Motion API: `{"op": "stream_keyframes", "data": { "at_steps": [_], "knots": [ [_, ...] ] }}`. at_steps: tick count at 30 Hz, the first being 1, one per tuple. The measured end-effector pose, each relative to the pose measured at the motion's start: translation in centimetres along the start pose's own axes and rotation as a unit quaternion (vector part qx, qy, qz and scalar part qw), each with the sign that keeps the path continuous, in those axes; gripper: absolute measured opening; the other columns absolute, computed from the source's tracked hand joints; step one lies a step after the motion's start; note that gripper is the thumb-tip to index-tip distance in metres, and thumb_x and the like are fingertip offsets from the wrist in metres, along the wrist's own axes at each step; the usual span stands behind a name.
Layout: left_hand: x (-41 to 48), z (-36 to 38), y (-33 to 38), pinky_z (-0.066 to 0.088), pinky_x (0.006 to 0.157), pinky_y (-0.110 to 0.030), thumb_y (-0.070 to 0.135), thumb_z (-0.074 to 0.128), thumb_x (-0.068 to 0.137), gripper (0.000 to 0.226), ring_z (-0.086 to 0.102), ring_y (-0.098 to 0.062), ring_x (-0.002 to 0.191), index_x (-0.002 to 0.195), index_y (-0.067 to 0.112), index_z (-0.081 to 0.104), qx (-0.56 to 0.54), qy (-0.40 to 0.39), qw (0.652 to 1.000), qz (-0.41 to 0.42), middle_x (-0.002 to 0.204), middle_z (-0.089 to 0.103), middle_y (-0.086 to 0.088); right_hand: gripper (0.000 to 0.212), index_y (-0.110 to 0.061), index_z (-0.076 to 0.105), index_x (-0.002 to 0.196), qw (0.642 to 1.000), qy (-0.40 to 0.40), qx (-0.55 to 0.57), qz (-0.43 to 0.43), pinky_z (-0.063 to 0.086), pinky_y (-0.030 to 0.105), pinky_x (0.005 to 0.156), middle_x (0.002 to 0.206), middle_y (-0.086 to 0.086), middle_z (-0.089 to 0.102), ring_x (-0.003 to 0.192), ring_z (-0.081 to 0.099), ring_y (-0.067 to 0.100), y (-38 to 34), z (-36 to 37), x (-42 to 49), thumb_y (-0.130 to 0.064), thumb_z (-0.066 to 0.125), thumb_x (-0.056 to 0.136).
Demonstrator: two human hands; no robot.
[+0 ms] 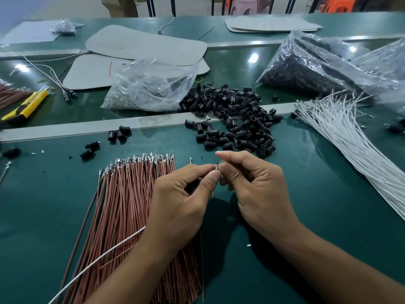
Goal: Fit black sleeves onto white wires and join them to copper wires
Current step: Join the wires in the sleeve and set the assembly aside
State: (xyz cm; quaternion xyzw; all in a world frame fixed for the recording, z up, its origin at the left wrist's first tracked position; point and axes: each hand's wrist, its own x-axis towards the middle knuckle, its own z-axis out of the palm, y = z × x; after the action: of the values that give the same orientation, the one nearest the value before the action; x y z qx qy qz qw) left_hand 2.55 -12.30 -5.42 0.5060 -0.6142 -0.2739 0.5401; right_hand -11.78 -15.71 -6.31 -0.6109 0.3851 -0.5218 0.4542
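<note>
Your forearms enter from the bottom of the frame, and your two hands meet at centre above the green table (306, 172). Your left hand (184, 194) pinches a small metal terminal (216, 166) between thumb and forefinger; your right hand (252, 181) closes its fingertips on the same spot — what else it grips cannot be told. One white wire (105, 253) trails from under your left wrist toward the lower left. Copper wires (129, 205) lie fanned beneath your left hand. Black sleeves (236, 119) sit heaped just above centre, and a bundle of white wires (350, 145) stretches along the right edge — both well apart from your hands.
</note>
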Motion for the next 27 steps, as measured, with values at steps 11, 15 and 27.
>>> {"op": "stream_keyframes", "data": {
  "at_steps": [11,15,27],
  "knots": [
    [0.6,-0.1,0.5,0.058,0.06,-0.032,0.032,0.07,0.084,0.012,0.066,-0.023,0.068,0.089,0.021,0.073,-0.202,0.009,0.969,-0.145,0.085,0.071,-0.009,0.015,-0.014,0.073,0.093,0.988,-0.024,0.134,0.077,0.051,0.015,0.063,0.071,-0.007,0.071,0.064,0.062,0.001,-1.1,0.5,0.4,-0.02,0.07,0.079],
    [0.6,-0.1,0.8,0.06,0.062,-0.032,0.027,0.069,0.081,0.013,0.068,-0.023,0.069,0.088,0.018,0.075,-0.242,-0.001,0.955,-0.173,0.084,0.072,-0.012,0.006,-0.013,0.072,0.089,0.985,-0.025,0.146,0.09,0.049,0.015,0.062,0.07,-0.008,0.069,0.063,0.058,0.002,-1.0,0.3,0.5,-0.016,0.07,0.084],
    [0.8,-0.5,0.9,0.061,0.068,-0.031,0.029,0.075,0.072,0.013,0.068,-0.02,0.073,0.082,0.021,0.076,-0.273,-0.009,0.946,-0.175,0.082,0.073,-0.008,0.003,-0.014,0.07,0.087,0.986,-0.07,0.114,0.098,0.05,0.018,0.061,0.071,-0.007,0.068,0.063,0.057,0.004,-1.4,-0.1,0.4,-0.013,0.068,0.089]
  ]
}}
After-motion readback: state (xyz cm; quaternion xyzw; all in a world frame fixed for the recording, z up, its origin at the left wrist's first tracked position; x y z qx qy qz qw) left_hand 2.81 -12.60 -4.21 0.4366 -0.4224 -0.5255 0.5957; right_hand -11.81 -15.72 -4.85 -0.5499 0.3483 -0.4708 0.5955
